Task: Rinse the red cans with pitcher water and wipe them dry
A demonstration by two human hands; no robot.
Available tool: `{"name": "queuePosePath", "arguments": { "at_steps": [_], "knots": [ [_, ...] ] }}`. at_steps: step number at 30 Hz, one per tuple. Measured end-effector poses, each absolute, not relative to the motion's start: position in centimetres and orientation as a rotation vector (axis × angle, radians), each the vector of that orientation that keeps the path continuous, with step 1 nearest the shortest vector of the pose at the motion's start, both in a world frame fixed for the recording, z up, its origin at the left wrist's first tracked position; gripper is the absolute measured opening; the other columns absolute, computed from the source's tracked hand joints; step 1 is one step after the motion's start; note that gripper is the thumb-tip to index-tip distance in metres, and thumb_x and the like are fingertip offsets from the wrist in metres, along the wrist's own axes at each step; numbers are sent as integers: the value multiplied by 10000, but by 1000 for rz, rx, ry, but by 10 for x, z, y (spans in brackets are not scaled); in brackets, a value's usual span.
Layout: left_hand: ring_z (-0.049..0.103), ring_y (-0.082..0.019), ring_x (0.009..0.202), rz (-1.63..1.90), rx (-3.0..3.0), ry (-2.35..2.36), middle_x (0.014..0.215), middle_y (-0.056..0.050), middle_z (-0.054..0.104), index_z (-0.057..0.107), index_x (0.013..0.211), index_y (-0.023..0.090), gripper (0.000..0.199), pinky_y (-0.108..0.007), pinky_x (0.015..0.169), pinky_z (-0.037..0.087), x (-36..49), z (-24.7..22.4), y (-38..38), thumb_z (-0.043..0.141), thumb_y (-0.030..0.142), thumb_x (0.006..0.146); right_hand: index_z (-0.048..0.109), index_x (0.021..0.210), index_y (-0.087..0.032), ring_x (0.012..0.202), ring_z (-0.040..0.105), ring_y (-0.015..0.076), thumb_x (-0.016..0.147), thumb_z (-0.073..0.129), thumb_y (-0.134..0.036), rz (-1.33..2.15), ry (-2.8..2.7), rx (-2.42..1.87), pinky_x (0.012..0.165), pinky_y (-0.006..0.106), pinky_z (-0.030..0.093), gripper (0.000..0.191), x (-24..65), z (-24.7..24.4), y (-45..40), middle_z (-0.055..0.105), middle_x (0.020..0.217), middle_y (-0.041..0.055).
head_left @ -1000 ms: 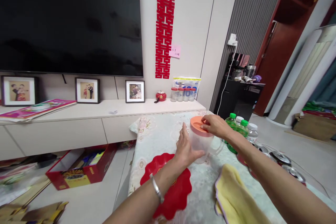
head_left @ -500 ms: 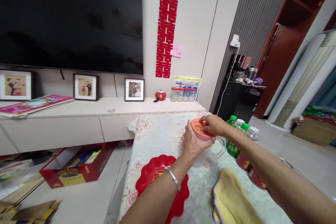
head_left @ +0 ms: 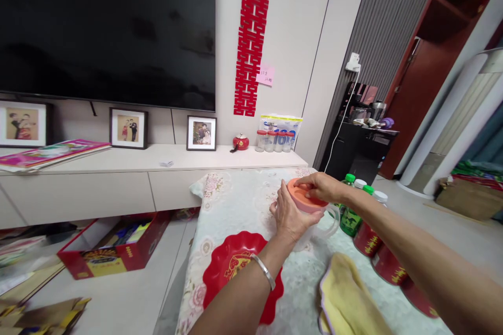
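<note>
A clear pitcher (head_left: pixel 304 241) with an orange lid (head_left: pixel 299 198) stands on the cloth-covered table (head_left: pixel 231 199). My left hand (head_left: pixel 290 215) is wrapped round its upper part, just under the lid, with the thumb at the front. On top of the lid, the fingers of my right hand (head_left: pixel 317 187) grip its middle; the fingertips are partly hidden. The pitcher's handle (head_left: pixel 333 222) points to the right. Below my left forearm lies a red scalloped tray (head_left: pixel 220 261), and a yellow cloth (head_left: pixel 346 298) is at the lower right.
Green-capped and white-capped bottles (head_left: pixel 349 220) and red cans (head_left: pixel 387 264) line the table's right side. Behind the table, a white cabinet (head_left: pixel 168 159) bears picture frames (head_left: pixel 201 133) and jars (head_left: pixel 271 141). A red box (head_left: pixel 113 256) sits on the floor at left.
My right hand has shifted slightly left across the lid. Both hands and the pitcher's top sit slightly further right and lower in view.
</note>
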State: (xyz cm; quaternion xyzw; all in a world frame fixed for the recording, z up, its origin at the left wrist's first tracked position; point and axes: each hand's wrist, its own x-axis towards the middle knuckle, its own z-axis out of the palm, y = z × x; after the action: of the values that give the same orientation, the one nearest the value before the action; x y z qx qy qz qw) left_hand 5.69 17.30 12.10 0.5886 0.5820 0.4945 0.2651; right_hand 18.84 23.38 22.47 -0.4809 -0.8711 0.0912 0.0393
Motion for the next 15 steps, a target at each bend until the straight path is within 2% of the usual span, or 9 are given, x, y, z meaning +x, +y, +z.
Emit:
{"name": "queuePosePath", "arguments": {
  "at_steps": [2, 7, 15],
  "knots": [
    [437, -448, 1564, 1335, 1582, 1575, 1634, -266, 482, 210, 1666, 193, 1330, -632, 1275, 277, 58, 122, 172, 959, 352, 578, 792, 1327, -195, 1020, 759, 208, 805, 647, -70, 293, -2660, -1444, 911, 271, 545, 556, 191, 223, 235, 835, 1079, 18],
    [424, -440, 1574, 1312, 1564, 1597, 1639, -253, 479, 203, 1667, 211, 1334, -612, 1265, 296, 58, 126, 170, 964, 361, 582, 821, 1256, -202, 974, 745, 189, 787, 629, -84, 287, -2672, -1377, 877, 248, 533, 521, 194, 218, 239, 822, 1053, 21],
    [422, -436, 1571, 1314, 1550, 1626, 1640, -290, 470, 150, 1672, 138, 1358, -604, 1257, 302, 61, 122, 175, 932, 407, 595, 743, 1393, -199, 1033, 715, 241, 915, 572, -133, 55, -2648, -1405, 908, 302, 505, 512, 197, 205, 234, 779, 1140, 129]
  ]
}}
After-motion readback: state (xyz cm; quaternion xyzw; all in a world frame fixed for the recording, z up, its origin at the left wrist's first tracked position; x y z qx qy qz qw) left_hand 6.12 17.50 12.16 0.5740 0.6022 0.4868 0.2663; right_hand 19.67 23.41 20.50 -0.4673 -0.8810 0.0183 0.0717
